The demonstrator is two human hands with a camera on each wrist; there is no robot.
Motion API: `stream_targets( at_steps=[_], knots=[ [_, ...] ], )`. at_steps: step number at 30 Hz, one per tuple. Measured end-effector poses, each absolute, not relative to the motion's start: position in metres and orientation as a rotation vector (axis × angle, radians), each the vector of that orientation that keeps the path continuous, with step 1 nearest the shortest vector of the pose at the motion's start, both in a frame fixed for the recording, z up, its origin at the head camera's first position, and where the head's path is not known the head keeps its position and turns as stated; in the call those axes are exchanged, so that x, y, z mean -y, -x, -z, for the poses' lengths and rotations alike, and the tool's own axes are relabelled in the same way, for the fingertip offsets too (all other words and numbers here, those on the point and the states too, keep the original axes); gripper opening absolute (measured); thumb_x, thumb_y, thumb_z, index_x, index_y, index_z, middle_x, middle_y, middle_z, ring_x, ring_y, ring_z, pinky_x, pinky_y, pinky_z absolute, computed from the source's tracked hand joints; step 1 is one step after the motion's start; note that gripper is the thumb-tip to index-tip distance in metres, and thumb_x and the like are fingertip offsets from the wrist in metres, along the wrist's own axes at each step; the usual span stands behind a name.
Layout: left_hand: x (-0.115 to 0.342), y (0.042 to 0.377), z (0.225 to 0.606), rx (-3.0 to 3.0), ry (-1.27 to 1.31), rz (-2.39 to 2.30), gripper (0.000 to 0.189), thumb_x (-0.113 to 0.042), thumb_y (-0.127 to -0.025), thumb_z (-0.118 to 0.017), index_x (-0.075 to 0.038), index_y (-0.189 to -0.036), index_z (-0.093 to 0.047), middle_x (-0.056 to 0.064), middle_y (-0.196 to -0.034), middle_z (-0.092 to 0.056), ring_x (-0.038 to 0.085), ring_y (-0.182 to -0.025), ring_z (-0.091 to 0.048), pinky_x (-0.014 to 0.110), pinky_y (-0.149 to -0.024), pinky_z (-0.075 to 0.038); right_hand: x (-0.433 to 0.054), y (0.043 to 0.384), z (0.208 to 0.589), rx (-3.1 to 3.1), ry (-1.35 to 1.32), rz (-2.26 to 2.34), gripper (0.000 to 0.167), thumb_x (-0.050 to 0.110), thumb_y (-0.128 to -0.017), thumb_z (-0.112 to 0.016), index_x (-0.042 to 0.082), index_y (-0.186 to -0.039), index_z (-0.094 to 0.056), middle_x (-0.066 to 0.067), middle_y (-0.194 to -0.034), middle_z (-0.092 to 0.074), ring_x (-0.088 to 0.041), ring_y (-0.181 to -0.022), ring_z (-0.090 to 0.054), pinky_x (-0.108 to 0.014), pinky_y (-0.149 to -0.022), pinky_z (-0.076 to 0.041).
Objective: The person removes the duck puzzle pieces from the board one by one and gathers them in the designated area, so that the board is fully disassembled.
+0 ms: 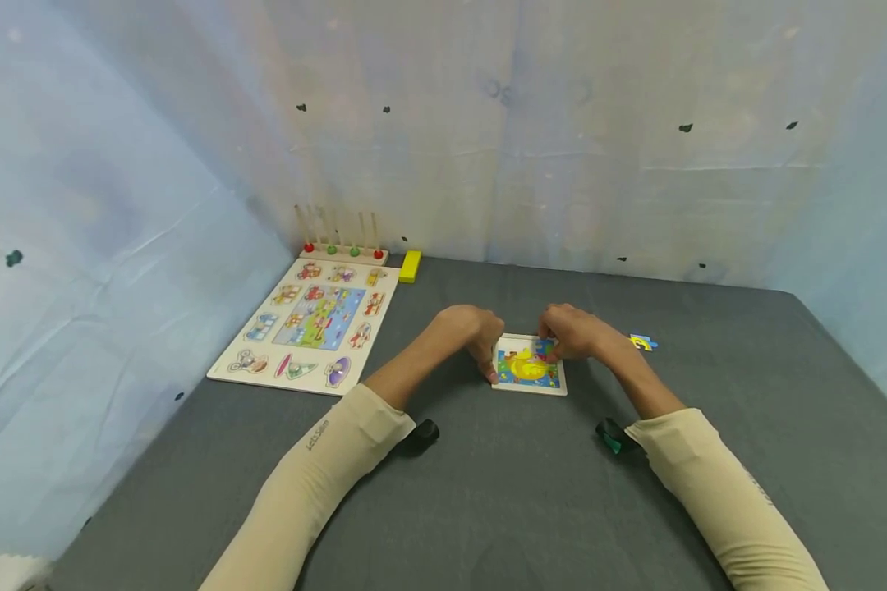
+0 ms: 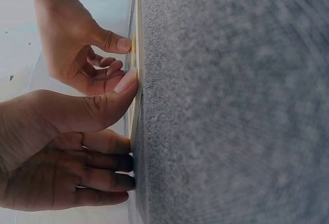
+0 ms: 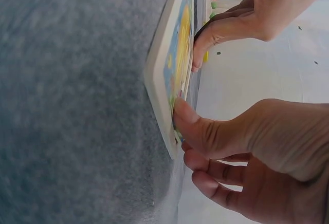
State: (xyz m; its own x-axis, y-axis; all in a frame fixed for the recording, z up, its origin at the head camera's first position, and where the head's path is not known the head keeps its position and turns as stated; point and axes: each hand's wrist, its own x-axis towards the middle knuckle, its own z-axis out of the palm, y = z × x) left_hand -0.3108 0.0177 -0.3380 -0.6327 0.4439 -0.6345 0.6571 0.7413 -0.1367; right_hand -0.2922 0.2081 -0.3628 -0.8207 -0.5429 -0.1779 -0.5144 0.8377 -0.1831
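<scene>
A small wooden jigsaw puzzle (image 1: 528, 367) with a yellow duck picture and a pale frame lies flat on the grey table. My left hand (image 1: 480, 338) grips its left side, thumb at the near corner and fingers along the edge farther back; the left wrist view shows this thumb (image 2: 126, 82) against the rim. At the puzzle's far right corner, my right hand (image 1: 572, 330) pinches a jigsaw piece against the picture; its thumb (image 3: 186, 113) lies on the surface, and the hand largely hides the piece. Right of it, a loose blue-and-yellow jigsaw piece (image 1: 643, 342) lies on the cloth.
To the left lies a large wooden picture board (image 1: 373, 361) with several shaped pictures. Behind it stands a peg rack (image 1: 346, 256) with red and green beads, beside a yellow block (image 1: 410, 267). Pale sheets (image 1: 525, 164) hang behind and at both sides of the table.
</scene>
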Motion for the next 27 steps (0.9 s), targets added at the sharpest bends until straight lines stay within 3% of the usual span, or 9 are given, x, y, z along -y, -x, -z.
stream_targets(
  at_steps=[7, 17, 22, 27],
  knots=[
    [-0.016, 0.31, 0.34, -2.369, -0.817, 0.473, 0.088, -0.068, -0.084, -0.077, -0.01, -0.146, -0.057, -0.004, -0.118, -0.059, 0.012, -0.101, -0.05, 0.029, -0.088, -0.046, -0.207, 0.29, 0.361, -2.804, 0.807, 0.262, 0.035, 0.008, -0.082, -0.09, 0.0, -0.1, -0.061, -0.01, -0.09, -0.057, -0.019, -0.079, -0.05, -0.032, -0.071, -0.042],
    [-0.018, 0.311, 0.34, -2.373, -0.845, 0.515, 0.084, -0.072, -0.084, -0.074, -0.011, -0.141, -0.062, 0.001, -0.137, -0.067, 0.014, -0.113, -0.061, 0.034, -0.105, -0.052, -0.22, 0.293, 0.36, -2.758, 0.961, 0.453, 0.043, 0.005, -0.08, -0.09, 0.006, -0.091, -0.049, -0.003, -0.077, -0.044, -0.015, -0.069, -0.039, -0.03, -0.066, -0.035],
    [-0.018, 0.31, 0.341, -2.371, -0.863, 0.516, 0.088, -0.072, -0.084, -0.074, -0.01, -0.145, -0.059, 0.004, -0.14, -0.065, 0.016, -0.116, -0.06, 0.035, -0.107, -0.052, -0.23, 0.295, 0.351, -2.723, 1.049, 0.554, 0.024, 0.001, -0.086, -0.083, 0.004, -0.092, -0.06, -0.006, -0.079, -0.056, -0.014, -0.07, -0.047, -0.029, -0.067, -0.042],
    [-0.016, 0.31, 0.34, -2.373, -0.852, 0.499, 0.091, -0.071, -0.085, -0.075, -0.009, -0.148, -0.055, 0.004, -0.14, -0.063, 0.014, -0.114, -0.056, 0.034, -0.103, -0.05, -0.247, 0.294, 0.33, -2.775, 0.959, 0.648, 0.006, 0.001, -0.095, -0.073, 0.004, -0.096, -0.069, -0.007, -0.082, -0.068, -0.017, -0.071, -0.057, -0.028, -0.065, -0.048]
  ],
)
